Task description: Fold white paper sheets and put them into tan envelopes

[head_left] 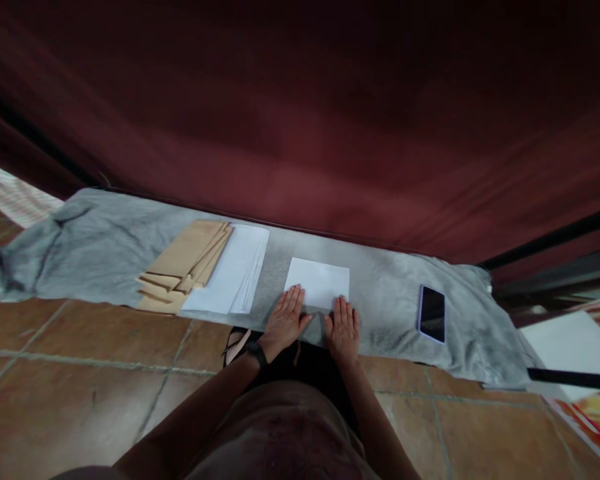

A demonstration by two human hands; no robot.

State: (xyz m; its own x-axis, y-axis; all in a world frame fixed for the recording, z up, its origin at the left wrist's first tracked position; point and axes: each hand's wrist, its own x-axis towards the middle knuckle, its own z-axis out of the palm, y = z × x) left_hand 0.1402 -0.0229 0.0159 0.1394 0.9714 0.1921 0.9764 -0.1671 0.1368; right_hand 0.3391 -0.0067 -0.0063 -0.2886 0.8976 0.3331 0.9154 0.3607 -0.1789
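Left hand [286,319], flat and grasping nothing, rests on the near left corner of the white paper [321,277] atop grey cloth [385,287], I judge to steady it, the equally flat right hand [344,332] matching opposite, phone [433,315] well apart.

Dk red backdrop [300,147] stands abv brn tiled flr [95,413]

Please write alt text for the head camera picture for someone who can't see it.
A person's left hand and right hand lie flat, partly over the near side of a white paper on a gray cloth. At left, brown envelopes overlap white sheets; at right lies a phone.
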